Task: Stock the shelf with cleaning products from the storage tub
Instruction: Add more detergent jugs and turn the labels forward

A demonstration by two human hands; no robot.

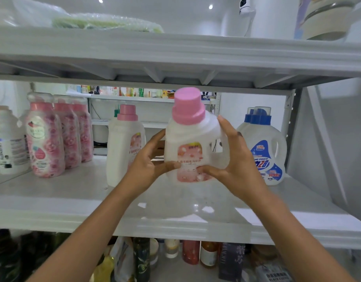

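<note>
On the middle shelf (pixel 73 200) several bottles (pixel 45 139) already stand. My left hand (pixel 149 165) and right hand (pixel 236 165) curl their fingers (pixel 226 128) round another pink-capped bottle (pixel 187 143), between its twin (pixel 122 145) and the blue jug (pixel 265 151), not yet released. The tub is out of view.

white dome camera (pixel 244 6), top centre | green bubble-wrapped bundle (pixel 106 22), upper left | dark glass bottle (pixel 141 259) and red jar (pixel 190 252), bottom row

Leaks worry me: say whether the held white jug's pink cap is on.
On: the round pink cap covers the neck of the white plastic jug.
</note>
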